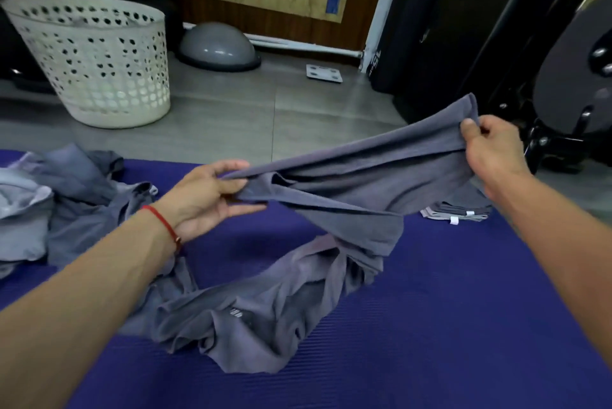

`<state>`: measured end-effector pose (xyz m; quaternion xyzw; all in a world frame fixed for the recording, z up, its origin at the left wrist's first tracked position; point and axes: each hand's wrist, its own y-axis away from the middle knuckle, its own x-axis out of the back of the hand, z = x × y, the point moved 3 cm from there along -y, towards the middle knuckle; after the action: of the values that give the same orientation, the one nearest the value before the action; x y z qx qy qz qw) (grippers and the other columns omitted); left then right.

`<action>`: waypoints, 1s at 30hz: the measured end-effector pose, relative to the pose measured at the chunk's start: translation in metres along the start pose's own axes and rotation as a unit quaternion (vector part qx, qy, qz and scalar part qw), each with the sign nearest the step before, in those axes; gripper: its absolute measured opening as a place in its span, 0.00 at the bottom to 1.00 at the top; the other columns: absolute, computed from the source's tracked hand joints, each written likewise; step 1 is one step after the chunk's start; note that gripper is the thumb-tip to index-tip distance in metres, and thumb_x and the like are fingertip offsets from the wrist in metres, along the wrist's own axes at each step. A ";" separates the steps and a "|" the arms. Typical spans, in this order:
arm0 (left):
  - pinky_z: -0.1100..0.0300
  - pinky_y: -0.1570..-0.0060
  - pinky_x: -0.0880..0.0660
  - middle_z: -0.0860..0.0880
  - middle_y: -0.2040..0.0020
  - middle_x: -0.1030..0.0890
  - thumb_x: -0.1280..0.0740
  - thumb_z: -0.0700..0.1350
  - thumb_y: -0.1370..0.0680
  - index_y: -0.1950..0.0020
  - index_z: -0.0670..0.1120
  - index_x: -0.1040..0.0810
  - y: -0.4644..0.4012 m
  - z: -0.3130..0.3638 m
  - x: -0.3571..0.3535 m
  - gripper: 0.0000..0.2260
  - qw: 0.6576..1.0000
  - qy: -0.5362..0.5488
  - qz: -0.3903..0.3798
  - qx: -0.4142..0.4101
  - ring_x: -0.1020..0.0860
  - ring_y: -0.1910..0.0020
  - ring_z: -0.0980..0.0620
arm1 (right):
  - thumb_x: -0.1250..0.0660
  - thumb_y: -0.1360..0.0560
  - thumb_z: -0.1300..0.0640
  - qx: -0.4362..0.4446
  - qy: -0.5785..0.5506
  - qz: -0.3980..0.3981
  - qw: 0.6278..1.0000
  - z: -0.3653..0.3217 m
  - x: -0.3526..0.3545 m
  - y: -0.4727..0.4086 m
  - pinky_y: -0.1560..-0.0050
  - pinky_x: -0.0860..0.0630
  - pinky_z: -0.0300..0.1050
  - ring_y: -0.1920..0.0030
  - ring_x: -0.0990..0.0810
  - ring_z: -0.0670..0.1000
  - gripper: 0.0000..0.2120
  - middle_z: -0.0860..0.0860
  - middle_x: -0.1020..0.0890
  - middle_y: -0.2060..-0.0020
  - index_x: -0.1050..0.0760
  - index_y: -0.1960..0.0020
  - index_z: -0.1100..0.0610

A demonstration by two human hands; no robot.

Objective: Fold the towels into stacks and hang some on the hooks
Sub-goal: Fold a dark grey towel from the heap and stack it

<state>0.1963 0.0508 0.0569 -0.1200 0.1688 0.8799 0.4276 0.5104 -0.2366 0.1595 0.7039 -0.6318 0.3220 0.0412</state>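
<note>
Both my hands pinch one grey towel [334, 173] above the purple mat [447, 326]: left hand [205, 198] at one end, right hand [493, 147] at the other. Beyond the mat's right side lies a small folded stack [463, 211]; the crumpled pile [66, 196] at its left still awaits folding, I judge.

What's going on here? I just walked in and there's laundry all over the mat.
A person is sorting grey towels on a blue mat. The left hand and right hand each grip an end of one towel, stretched in the air between them. An unfolded pile lies to the left, a small folded stack to the right, and a white basket stands behind.
</note>
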 end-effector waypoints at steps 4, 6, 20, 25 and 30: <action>0.52 0.65 0.19 0.44 0.57 0.21 0.41 0.28 0.19 0.46 0.46 0.25 -0.025 0.077 -0.023 0.14 0.997 -0.006 0.041 -0.072 0.20 0.62 0.50 | 0.39 0.18 0.46 0.018 0.013 0.029 0.999 -0.034 0.031 -0.013 0.54 0.27 0.54 0.56 0.24 0.54 0.14 0.55 0.20 0.57 0.23 0.51 0.56; 0.52 0.62 0.21 0.44 0.57 0.21 0.41 0.30 0.18 0.48 0.47 0.25 -0.031 0.118 -0.040 0.13 0.992 -0.012 0.059 -0.107 0.21 0.61 0.50 | 0.39 0.17 0.49 0.027 0.023 0.046 0.998 -0.056 0.051 -0.024 0.55 0.32 0.49 0.54 0.25 0.56 0.13 0.56 0.21 0.57 0.24 0.50 0.58; 0.63 0.49 0.33 0.44 0.47 0.18 0.37 0.40 0.18 0.43 0.42 0.21 -0.029 0.338 -0.152 0.07 0.782 -0.363 0.230 -0.452 0.22 0.45 0.46 | 0.40 0.21 0.47 0.034 -0.094 0.073 0.992 -0.177 0.147 -0.118 0.44 0.22 0.58 0.50 0.19 0.59 0.12 0.54 0.17 0.53 0.23 0.52 0.54; 0.44 0.48 0.21 0.43 0.54 0.21 0.36 0.51 0.18 0.52 0.42 0.22 -0.083 0.253 -0.144 0.12 0.865 -0.365 0.144 -0.313 0.24 0.55 0.47 | 0.39 0.15 0.54 -0.040 -0.178 -0.058 0.982 -0.094 0.121 -0.066 0.56 0.23 0.49 0.54 0.17 0.55 0.09 0.54 0.16 0.54 0.21 0.50 0.53; 0.51 0.49 0.27 0.42 0.51 0.22 0.41 0.48 0.15 0.46 0.42 0.23 -0.117 0.147 -0.171 0.11 0.864 -0.421 0.054 -0.270 0.25 0.51 0.47 | 0.38 0.15 0.54 -0.124 -0.213 -0.047 0.968 0.028 0.125 -0.016 0.48 0.24 0.53 0.50 0.18 0.56 0.11 0.59 0.15 0.48 0.20 0.44 0.60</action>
<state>0.3831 0.0557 0.2290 0.1611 -0.2651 0.8796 0.3607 0.5362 -0.3547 0.2062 0.7743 -0.6276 0.0814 0.0077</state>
